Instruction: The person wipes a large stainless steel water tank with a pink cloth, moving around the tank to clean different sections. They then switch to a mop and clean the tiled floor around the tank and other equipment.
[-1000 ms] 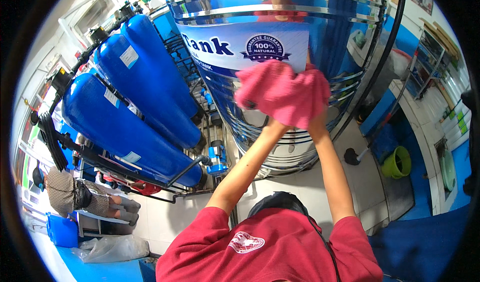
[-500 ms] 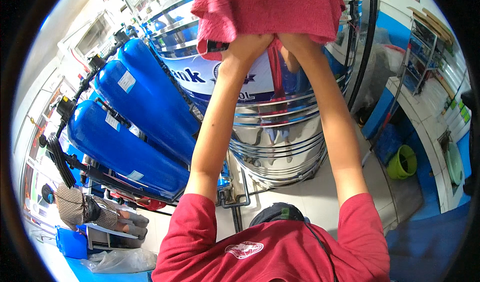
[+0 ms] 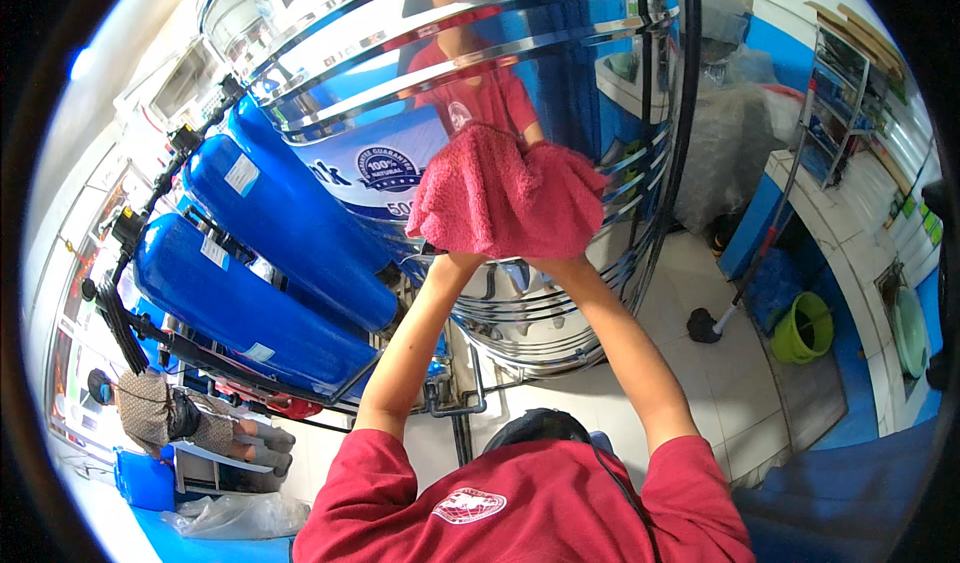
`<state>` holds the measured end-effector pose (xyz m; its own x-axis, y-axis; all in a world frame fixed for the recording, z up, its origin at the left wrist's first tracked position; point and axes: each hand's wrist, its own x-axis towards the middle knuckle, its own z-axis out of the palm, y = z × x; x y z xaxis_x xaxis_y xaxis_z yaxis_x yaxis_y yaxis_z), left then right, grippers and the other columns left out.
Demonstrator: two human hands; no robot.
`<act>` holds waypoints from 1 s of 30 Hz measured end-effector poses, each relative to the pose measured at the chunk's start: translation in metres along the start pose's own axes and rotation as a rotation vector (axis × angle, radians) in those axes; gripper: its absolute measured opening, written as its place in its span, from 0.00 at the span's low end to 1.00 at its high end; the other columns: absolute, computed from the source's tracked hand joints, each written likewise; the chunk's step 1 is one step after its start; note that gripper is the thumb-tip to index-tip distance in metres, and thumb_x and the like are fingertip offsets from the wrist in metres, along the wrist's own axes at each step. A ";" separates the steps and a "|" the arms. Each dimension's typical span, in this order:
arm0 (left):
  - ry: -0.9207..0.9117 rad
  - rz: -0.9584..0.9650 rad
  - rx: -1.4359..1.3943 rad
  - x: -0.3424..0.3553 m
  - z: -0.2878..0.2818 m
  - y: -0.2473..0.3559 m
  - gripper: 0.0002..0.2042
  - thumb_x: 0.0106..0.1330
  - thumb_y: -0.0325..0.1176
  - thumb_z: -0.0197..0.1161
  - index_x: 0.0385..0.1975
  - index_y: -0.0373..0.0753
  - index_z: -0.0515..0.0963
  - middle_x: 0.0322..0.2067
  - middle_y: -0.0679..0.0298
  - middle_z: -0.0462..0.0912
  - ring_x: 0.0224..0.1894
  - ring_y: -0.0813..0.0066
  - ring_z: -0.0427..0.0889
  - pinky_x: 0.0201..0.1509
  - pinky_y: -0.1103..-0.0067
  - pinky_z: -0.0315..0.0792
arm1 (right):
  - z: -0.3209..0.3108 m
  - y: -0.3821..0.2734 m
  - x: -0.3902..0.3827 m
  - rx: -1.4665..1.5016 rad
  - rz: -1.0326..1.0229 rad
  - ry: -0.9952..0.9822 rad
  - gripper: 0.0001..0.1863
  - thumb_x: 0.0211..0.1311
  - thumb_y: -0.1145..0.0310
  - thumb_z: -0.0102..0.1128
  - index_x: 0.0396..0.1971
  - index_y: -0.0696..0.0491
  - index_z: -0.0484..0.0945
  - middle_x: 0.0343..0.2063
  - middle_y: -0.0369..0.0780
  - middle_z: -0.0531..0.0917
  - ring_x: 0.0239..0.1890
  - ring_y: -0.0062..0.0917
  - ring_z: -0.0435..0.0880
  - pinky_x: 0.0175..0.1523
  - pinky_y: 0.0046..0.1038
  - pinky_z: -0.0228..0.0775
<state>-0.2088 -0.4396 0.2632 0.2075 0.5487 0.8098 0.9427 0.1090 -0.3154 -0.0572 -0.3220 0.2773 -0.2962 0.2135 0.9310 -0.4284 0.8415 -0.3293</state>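
Observation:
A dark pink terry towel [image 3: 510, 198] is held up in front of a large shiny steel tank [image 3: 530, 328] with ridged bands. My left hand [image 3: 461, 261] grips the towel from below at its left part. My right hand [image 3: 557, 267] holds it beside the left. Cloth covers the fingers of both hands, and only the backs near the wrists show. Whether the towel touches the steel, I cannot tell. A blue and white label [image 3: 385, 158] wraps the tank to the left of the towel. Red clothing is mirrored in the metal above it.
Several blue cylinders [image 3: 255, 298] with black pipes stand left of the tank. A black vertical pipe [image 3: 688, 93] runs along its right side. Farther right are a mop [image 3: 705, 325], a green bucket [image 3: 802, 328] and a tiled counter [image 3: 850, 253]. Another person [image 3: 190, 413] stands at far left.
Both hands have come down and slightly left with the towel, from the tank's upper part to its middle. More of the tank's upper bands now shows.

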 end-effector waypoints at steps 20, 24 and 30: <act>0.290 -0.841 -0.194 0.046 -0.033 0.042 0.31 0.55 0.40 0.59 0.58 0.32 0.66 0.59 0.44 0.66 0.63 0.45 0.62 0.67 0.54 0.54 | -0.006 -0.018 0.068 -0.108 -0.377 -0.093 0.36 0.49 0.57 0.66 0.60 0.50 0.67 0.61 0.46 0.69 0.65 0.37 0.65 0.70 0.42 0.51; 0.134 -0.636 -0.018 0.066 -0.025 0.044 0.29 0.54 0.40 0.60 0.56 0.32 0.68 0.56 0.43 0.69 0.61 0.43 0.64 0.67 0.54 0.55 | -0.028 -0.014 0.095 -0.120 -0.307 -0.154 0.41 0.47 0.47 0.64 0.61 0.50 0.66 0.62 0.48 0.66 0.68 0.40 0.59 0.72 0.45 0.40; -0.103 -0.202 0.397 0.127 -0.015 0.052 0.27 0.53 0.41 0.60 0.53 0.31 0.72 0.51 0.41 0.74 0.58 0.39 0.67 0.66 0.55 0.56 | -0.065 0.009 0.110 -0.361 -0.345 0.045 0.40 0.51 0.51 0.64 0.63 0.53 0.63 0.64 0.49 0.63 0.66 0.47 0.59 0.71 0.47 0.42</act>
<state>-0.1299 -0.3763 0.3575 -0.0166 0.5612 0.8275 0.7841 0.5208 -0.3376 -0.0384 -0.2588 0.3868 -0.1486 -0.0925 0.9846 -0.1700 0.9832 0.0667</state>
